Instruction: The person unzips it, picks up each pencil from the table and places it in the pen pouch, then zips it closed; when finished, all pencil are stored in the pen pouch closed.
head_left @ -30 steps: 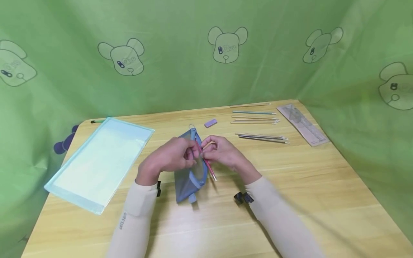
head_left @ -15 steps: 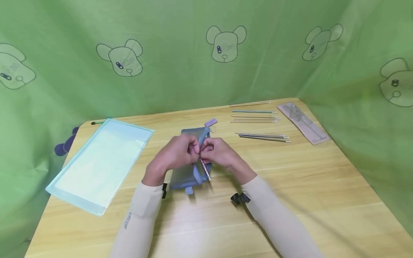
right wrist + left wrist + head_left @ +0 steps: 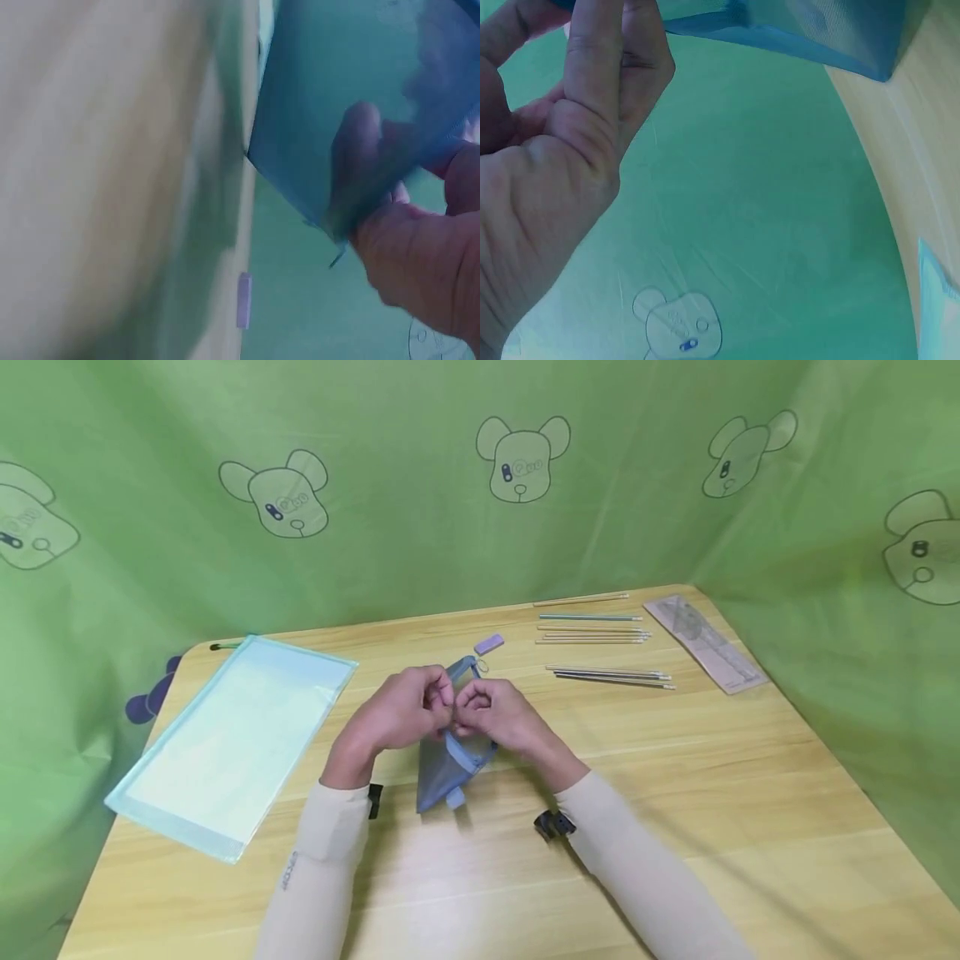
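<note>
A small blue mesh zip pouch (image 3: 441,775) stands tilted between my hands in the head view, its zipped mouth parted. My left hand (image 3: 401,706) pinches one edge of the mouth with curled fingers. Opposite it, my right hand (image 3: 498,710) grips the other edge; in the right wrist view its fingers (image 3: 360,146) show through the mesh (image 3: 300,112). From the left wrist, the pouch's lower edge (image 3: 780,39) shows beyond the curled fingers. No pencil shows in either hand. A purple eraser (image 3: 489,644) lies just behind the pouch.
Several pencils (image 3: 592,637) lie in rows at the back right, beside a packaged ruler set (image 3: 705,643). At left lies a large pale-blue zip folder (image 3: 240,743), with a green-handled brush (image 3: 225,646) behind it. Green cloth (image 3: 420,552) walls the table.
The pouch has swung and tilted while both hands keep at its mouth. The red pencil that stuck out from it earlier is out of sight now.
</note>
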Motion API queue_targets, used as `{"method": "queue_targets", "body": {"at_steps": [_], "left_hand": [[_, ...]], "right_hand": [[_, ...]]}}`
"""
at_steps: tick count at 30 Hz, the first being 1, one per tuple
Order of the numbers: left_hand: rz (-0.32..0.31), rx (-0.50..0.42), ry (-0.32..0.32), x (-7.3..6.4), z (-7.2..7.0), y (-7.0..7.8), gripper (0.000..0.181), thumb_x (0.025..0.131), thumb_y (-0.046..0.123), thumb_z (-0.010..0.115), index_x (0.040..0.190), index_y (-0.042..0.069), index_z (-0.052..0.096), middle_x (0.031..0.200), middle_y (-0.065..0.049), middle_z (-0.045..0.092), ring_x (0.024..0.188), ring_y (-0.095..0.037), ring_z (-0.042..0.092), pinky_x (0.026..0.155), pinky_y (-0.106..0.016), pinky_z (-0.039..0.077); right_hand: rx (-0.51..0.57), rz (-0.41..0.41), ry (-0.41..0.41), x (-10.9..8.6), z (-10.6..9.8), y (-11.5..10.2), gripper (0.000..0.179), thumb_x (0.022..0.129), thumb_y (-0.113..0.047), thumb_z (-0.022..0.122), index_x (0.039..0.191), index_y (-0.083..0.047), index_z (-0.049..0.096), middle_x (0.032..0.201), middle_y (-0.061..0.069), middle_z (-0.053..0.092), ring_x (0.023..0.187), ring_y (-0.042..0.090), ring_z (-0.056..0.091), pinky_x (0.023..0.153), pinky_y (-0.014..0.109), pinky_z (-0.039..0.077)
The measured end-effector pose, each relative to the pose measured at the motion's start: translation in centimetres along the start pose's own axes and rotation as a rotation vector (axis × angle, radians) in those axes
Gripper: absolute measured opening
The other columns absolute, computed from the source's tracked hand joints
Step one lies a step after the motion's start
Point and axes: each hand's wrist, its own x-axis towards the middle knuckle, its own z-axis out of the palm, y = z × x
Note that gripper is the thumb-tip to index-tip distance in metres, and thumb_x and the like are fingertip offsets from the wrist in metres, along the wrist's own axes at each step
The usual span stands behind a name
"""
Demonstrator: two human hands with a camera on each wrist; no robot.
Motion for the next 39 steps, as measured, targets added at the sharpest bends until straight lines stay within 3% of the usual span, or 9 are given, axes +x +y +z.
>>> {"method": "queue_targets", "body": {"at_steps": [5,9,13,16,19,23,29,33,39], "left_hand": [[-0.03,0.032,-0.013,-0.3,-0.6,-0.1,0.019,0.092,-0.009,0.059,0.105,0.004,0.064,0.087,-0.009,0.062,0.076,-0.025,0.072,0.078,-0.041,0.067],[-0.038,0.03,-0.024,-0.4,-0.9,-0.3,0.02,0.091,-0.009,0.057,0.105,0.003,0.063,0.086,-0.007,0.059,0.076,-0.023,0.07,0.079,-0.041,0.068],[-0.039,0.041,-0.029,-0.6,-1.1,-0.4,0.019,0.091,-0.01,0.057,0.104,0.002,0.063,0.084,-0.006,0.057,0.076,-0.023,0.069,0.081,-0.045,0.067],[-0.034,0.055,-0.037,-0.7,-1.2,-0.4,0.018,0.091,-0.009,0.058,0.106,0.001,0.064,0.084,-0.005,0.057,0.075,-0.022,0.069,0.081,-0.044,0.067],[-0.027,0.073,-0.041,-0.8,-1.4,-0.4,0.018,0.092,-0.007,0.059,0.107,0.0,0.064,0.084,-0.005,0.058,0.075,-0.021,0.069,0.078,-0.039,0.066],[-0.025,0.087,-0.034,-0.9,-1.7,-0.5,0.019,0.091,-0.007,0.057,0.107,0.001,0.064,0.084,-0.006,0.058,0.074,-0.022,0.07,0.076,-0.034,0.065],[-0.026,0.077,-0.039,-0.9,-1.7,-0.6,0.017,0.092,-0.008,0.058,0.105,0.002,0.063,0.084,-0.006,0.059,0.075,-0.021,0.07,0.077,-0.036,0.066],[-0.022,0.075,-0.04,-0.9,-1.5,-0.6,0.017,0.091,-0.008,0.058,0.103,0.003,0.063,0.084,-0.006,0.058,0.074,-0.021,0.069,0.076,-0.034,0.065],[-0.018,0.081,-0.04,-0.9,-1.5,-0.6,0.019,0.09,-0.008,0.057,0.106,0.0,0.063,0.084,-0.006,0.059,0.073,-0.02,0.069,0.075,-0.034,0.065]], "right_hand": [[0.117,-0.056,-0.04,-0.3,-3.4,-0.3,0.015,0.101,-0.004,0.069,0.115,0.002,0.065,0.111,0.021,0.076,0.097,0.021,0.075,0.088,0.031,0.066],[0.199,-0.08,-0.031,-0.8,-7.6,0.3,0.018,0.101,-0.006,0.07,0.118,-0.004,0.065,0.117,0.013,0.078,0.101,0.016,0.076,0.095,0.034,0.064],[0.24,-0.093,0.059,-1.5,-12.5,1.9,0.023,0.099,-0.003,0.073,0.121,-0.004,0.066,0.115,0.002,0.08,0.105,0.013,0.077,0.1,0.031,0.063],[0.084,-0.079,0.199,-2.3,-16.0,3.3,0.029,0.099,-0.006,0.074,0.127,-0.002,0.065,0.116,-0.003,0.08,0.107,0.008,0.076,0.099,0.021,0.059],[-0.199,-0.014,0.307,-3.2,-18.9,4.5,0.035,0.101,-0.011,0.073,0.132,0.0,0.063,0.123,0.005,0.079,0.102,0.0,0.072,0.092,0.012,0.055],[-0.456,0.09,0.316,-4.0,-21.1,5.6,0.038,0.102,-0.014,0.071,0.135,0.001,0.061,0.135,0.022,0.071,0.103,0.005,0.067,0.096,0.019,0.051],[-0.578,0.118,0.299,-4.2,-22.0,6.3,0.033,0.1,-0.008,0.071,0.131,0.002,0.063,0.132,0.027,0.068,0.116,0.034,0.066,0.106,0.043,0.051],[-0.655,0.113,0.311,-4.2,-22.0,6.4,0.028,0.099,-0.004,0.07,0.126,0.002,0.065,0.125,0.026,0.07,0.115,0.037,0.066,0.1,0.043,0.054],[-0.758,0.121,0.315,-4.1,-22.2,6.4,0.026,0.096,-0.003,0.073,0.121,0.0,0.066,0.124,0.027,0.071,0.116,0.043,0.065,0.109,0.06,0.049]]}}
